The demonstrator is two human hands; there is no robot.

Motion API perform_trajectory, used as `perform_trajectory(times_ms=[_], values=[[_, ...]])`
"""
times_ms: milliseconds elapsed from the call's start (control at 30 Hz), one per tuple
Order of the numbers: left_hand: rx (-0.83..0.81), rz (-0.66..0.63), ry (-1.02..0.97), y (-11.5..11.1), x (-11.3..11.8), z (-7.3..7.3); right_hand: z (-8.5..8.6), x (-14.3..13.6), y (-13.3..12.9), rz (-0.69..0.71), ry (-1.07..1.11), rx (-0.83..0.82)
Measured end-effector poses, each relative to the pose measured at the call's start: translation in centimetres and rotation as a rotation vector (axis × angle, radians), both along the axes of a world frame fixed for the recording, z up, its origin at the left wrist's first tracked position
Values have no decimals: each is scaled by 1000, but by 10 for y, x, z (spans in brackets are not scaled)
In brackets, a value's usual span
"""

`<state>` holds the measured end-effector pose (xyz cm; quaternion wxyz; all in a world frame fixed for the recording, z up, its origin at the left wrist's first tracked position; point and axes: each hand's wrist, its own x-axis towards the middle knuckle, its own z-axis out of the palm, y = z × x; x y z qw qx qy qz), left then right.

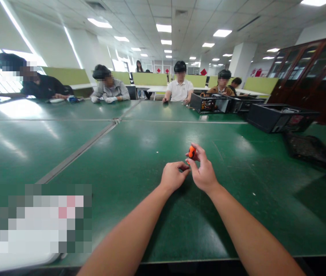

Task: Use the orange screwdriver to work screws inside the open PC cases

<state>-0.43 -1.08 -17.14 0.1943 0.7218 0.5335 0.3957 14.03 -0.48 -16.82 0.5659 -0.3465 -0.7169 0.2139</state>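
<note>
Over the green tabletop, my right hand (204, 170) is closed around what looks like a screwdriver (192, 151) with a stubby orange and black handle. The handle stands roughly upright between the thumb and fingers, and its lower part is mostly hidden. Just to the left, my left hand (174, 175) is closed in a pinch, its fingertips close to the lower end of the screwdriver. Whatever those fingertips hold is too small or too covered to make out.
Several opened computer cases (280, 115) stand at the right, with a dark panel (309, 149) nearer me. A white, partly blurred object (36, 230) lies at the left front. Several people sit across the green table (134, 153), which has a grey seam (79, 147).
</note>
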Motion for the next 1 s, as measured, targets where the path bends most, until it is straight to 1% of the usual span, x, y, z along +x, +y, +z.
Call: perform_trajectory(times_ms=[233, 467, 700, 900, 1000], values=[[1, -3, 12, -1, 0, 0, -1, 0, 0, -6, -9, -5], [-61, -45, 31, 1, 0, -5, -4, 0, 5, -22, -105, -49], [-56, -26, 20, 2, 0, -4, -4, 0, 4, -33, -69, 5], [-59, -43, 39, 1, 0, -6, -6, 1, 5, -18, -109, -23], [-56, -41, 43, 1, 0, -6, -5, 1, 4, -23, -97, -10]])
